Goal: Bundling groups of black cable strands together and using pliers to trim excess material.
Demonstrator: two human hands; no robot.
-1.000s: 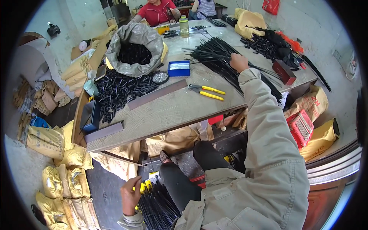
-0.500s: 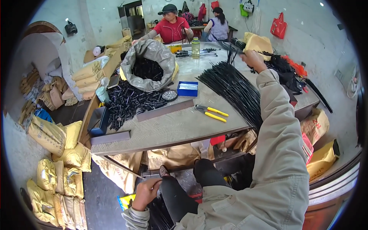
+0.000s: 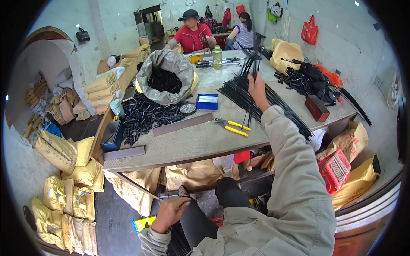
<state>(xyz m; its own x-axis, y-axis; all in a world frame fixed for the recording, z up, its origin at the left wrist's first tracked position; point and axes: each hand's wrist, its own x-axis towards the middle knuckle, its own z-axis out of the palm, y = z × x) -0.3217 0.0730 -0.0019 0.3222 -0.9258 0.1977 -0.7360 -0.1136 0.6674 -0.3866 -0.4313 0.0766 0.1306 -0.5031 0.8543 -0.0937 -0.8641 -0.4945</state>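
I am seeing the right hand (image 3: 258, 91) closing its fingers around a few thin black rods (image 3: 253, 67), which are standing almost upright in its grip. Under them, a large pile of rods (image 3: 287, 113) is lying slantwise on the table (image 3: 183, 147). The left hand (image 3: 172, 213) is hovering near the left thigh, with its fingers curling in and the thumb coming close to the forefinger; whether it is holding something, I cannot tell. On the table, yellow-handled pliers (image 3: 235, 132) are lying left of the pile, and a blue box (image 3: 207, 106) is sitting behind them. Farther left, short black pieces (image 3: 147, 117) are spreading before a grey sack (image 3: 188, 81).
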